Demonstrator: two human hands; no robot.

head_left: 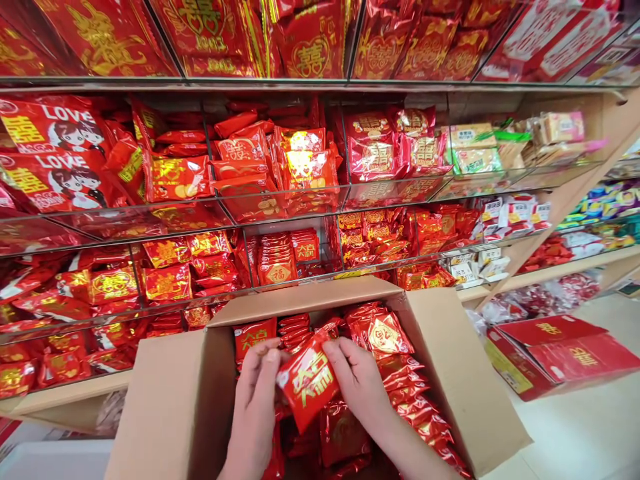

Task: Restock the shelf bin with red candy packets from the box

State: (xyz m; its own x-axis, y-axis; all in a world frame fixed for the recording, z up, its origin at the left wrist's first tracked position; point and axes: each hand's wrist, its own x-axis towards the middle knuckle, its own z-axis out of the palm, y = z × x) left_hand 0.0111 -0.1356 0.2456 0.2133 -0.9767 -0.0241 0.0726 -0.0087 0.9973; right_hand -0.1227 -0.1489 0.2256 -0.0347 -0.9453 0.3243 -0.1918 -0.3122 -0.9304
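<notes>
Over an open cardboard box [455, 373] filled with red packets, a red packet with gold characters [313, 380] is held up, tilted. My right hand [357, 373] pinches its upper right corner between thumb and fingers. At the packet's left edge is my left hand [257, 387], its fingers curled and its thumb near the fingertips; whether it grips the packet's edge is hard to tell. Stacked red packets [415, 387] fill the box's right side, and more packets [345, 430] lie below the hands.
Clear-fronted shelves [300, 200] full of red and gold packets rise behind the box. Similar upright packets [277, 260] fill a shelf compartment just beyond it. A red carton [565, 353] lies on the floor at the right. A white surface [55, 460] shows at lower left.
</notes>
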